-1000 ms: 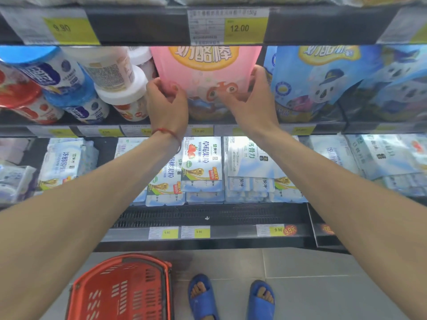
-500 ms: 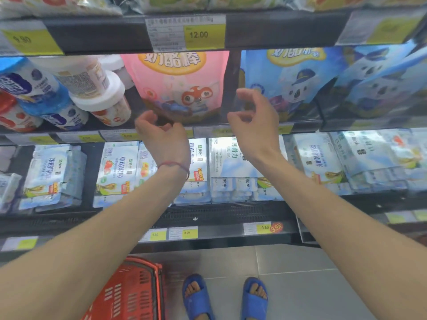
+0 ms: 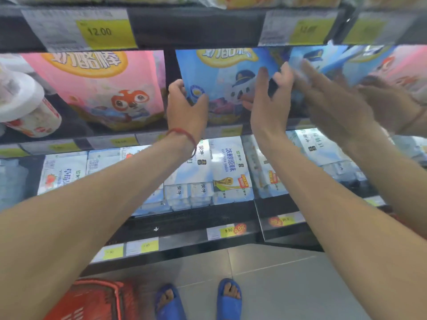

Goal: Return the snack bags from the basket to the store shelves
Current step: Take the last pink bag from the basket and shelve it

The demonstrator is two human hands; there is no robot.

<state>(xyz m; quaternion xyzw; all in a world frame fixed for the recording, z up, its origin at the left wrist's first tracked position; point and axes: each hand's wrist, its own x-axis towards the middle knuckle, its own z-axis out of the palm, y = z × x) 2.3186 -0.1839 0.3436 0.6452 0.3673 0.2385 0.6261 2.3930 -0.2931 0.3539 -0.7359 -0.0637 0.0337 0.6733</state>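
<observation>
Gripping the left edge of a blue snack bag standing on the shelf, the left hand has its fingers curled round that edge. The right hand presses against the bag's right edge, fingers raised and loosely spread; whether it grips cannot be told. Left of the left hand stands a pink snack bag. Below both forearms, a red basket sits on the floor beside blue sandals.
</observation>
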